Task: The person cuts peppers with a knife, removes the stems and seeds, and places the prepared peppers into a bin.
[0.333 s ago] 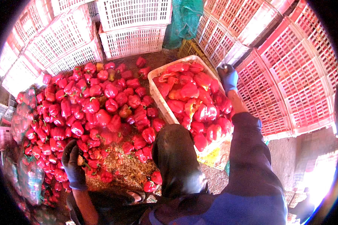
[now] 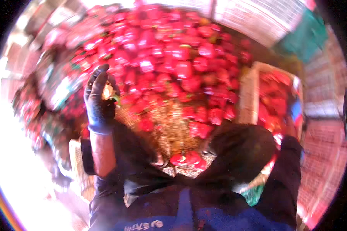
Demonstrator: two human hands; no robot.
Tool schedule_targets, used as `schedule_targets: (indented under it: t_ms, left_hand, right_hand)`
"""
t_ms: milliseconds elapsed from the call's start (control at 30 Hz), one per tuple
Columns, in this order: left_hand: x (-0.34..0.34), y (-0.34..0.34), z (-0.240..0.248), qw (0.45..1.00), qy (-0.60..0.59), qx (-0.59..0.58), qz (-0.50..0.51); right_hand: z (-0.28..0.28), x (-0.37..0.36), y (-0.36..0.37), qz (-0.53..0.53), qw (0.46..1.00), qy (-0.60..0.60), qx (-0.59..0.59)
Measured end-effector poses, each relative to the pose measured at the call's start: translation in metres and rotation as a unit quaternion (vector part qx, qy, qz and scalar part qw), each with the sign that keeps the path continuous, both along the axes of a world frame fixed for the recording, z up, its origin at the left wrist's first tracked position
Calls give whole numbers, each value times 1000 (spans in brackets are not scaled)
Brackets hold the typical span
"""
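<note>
My left hand [image 2: 97,96], in a dark glove with a blue cuff, is raised at the near left side of a heap of red bell peppers [image 2: 183,69]. Its fingers are closed around a pale pepper core [image 2: 108,91] with a green stem poking out. On the right, my blue-gloved right hand [image 2: 295,110] is at the right side of a pale plastic crate [image 2: 249,90]. Cut red peppers [image 2: 273,96] fill that crate. Motion blur smears the right hand's fingers, so what they hold cannot be made out.
Stacked white crates [image 2: 254,15] stand behind the heap, and pinkish ones [image 2: 324,154] rise at the right. A green net [image 2: 306,36] hangs at the far right. Seeds and scraps [image 2: 165,127] cover the floor between my knees. Net sacks [image 2: 58,88] lie at the left.
The view has swung left, so the heap and crate appear farther right. My left hand keeps the core. My right hand, earlier beyond the crate's right rim, now shows blurred against the crate's right side.
</note>
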State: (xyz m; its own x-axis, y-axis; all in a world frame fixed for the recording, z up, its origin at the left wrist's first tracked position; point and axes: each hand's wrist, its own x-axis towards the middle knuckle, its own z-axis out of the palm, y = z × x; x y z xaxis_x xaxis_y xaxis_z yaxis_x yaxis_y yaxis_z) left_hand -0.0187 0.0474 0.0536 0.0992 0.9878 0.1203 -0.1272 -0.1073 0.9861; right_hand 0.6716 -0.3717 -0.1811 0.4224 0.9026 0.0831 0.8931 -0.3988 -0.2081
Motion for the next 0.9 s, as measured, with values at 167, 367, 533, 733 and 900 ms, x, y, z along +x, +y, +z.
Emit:
schedule_targets:
  t_ms: [167, 367, 533, 733, 900]
  left_hand:
    - [-152, -45, -1, 956, 191, 111, 194]
    - [-377, -157, -124, 856, 399, -96, 315]
    - [-443, -198, -120, 660, 693, -80, 279]
    - [-338, -79, -116, 868, 424, 22, 257]
    - [-205, 49, -151, 789, 612, 32, -43]
  right_hand:
    - [-8, 58, 102, -276, 950, -129, 69]
    - [40, 149, 68, -258, 959, -83, 79]
    - [73, 129, 88, -294, 876, 271, 268]
    - [172, -23, 242, -53, 802, 470, 365]
    - [228, -204, 311, 153, 917, 220, 295]
